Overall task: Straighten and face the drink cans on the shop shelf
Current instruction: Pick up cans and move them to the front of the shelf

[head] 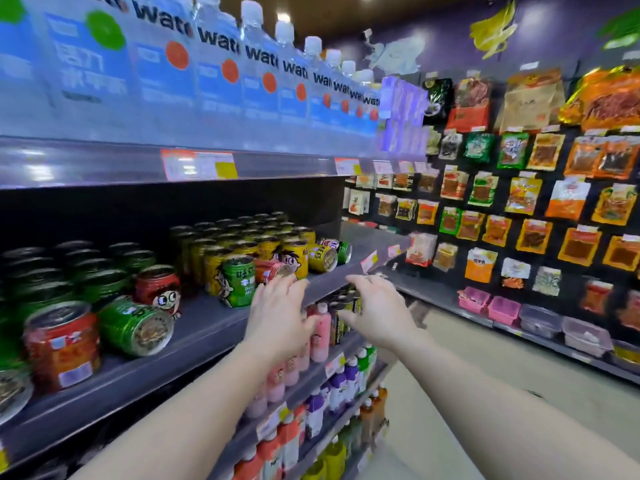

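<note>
Drink cans stand and lie on the middle shelf (194, 344). A block of yellow cans (242, 244) stands upright at the back. A green can (238, 281) leans in front of them, and a red can (273, 270) lies on its side just beyond my left hand (277, 308), which is open with fingers spread. A yellow can (323, 258) and a green can (344, 251) lie tipped at the shelf's right end. Nearer left, a green can (136, 325) lies on its side between two red cans (62, 348) (157, 284). My right hand (375, 311) is open, hovering off the shelf edge.
Water bottles (221, 71) fill the shelf above. Pink, purple and orange bottles (320, 341) stand on the lower shelves under my hands. Snack packets (526, 195) hang on the right wall, with plastic tubs (540, 320) below. The aisle floor (467, 393) runs between.
</note>
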{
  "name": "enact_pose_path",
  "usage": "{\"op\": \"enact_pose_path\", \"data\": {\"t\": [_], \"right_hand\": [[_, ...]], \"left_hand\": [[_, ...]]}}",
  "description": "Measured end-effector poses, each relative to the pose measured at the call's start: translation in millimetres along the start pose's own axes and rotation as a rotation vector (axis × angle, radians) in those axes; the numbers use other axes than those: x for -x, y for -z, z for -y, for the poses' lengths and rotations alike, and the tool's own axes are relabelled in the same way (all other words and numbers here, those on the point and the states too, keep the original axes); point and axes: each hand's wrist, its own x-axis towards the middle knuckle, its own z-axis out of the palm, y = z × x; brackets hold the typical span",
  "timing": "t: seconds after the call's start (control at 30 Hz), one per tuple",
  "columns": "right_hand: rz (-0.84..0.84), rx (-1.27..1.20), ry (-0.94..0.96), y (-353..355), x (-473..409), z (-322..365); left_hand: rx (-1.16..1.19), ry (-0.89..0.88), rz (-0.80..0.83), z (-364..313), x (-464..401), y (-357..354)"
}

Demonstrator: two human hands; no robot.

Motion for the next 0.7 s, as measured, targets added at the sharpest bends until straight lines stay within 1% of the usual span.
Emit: {"op": "enact_pose_path", "data": {"t": [0.2, 0.33, 0.53, 0.7], "right_hand": [[-0.011, -0.053, 0.037, -44.8, -87.0, -32.6], [-0.024, -0.09, 0.029, -65.5, -131.3, -53.3], [-0.048, -0.124, -0.006, -80.6, -184.8, -87.9], [-0.028, -0.164, 0.018, -92.6, -229.9, -112.2]], "left_hand": [[-0.054, -0.002, -0.035, 12.2, -77.7, -27.9], [-0.024, -0.004, -0.074, 16.9, -120.8, -40.2], [-0.062, -0.005, -0.02, 17.1, -160.2, -58.0], [-0.121, 0.01, 0.009, 11.4, -187.1, -65.6]]}}
